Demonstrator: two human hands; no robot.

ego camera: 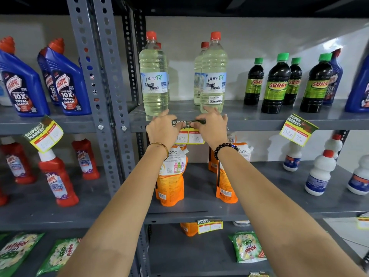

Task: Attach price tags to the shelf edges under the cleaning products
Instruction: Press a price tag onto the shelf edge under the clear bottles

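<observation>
A yellow and red price tag (189,134) reading 160 and 110 hangs on the grey shelf edge (249,125) below the clear liquid bleach bottles (153,76). Its dark top strip lies folded over the edge. My left hand (162,129) presses the tag's left end and my right hand (212,127) presses its right end, fingers pinched on the strip. The hands cover both sides of the tag.
Other tags hang under the blue Harpic bottles (45,134) and under the dark Sunny bottles (297,129), and a lower tag (209,225) is on the shelf below. Orange refill pouches (171,176), red and white bottles, and green Wheel packets fill the lower shelves.
</observation>
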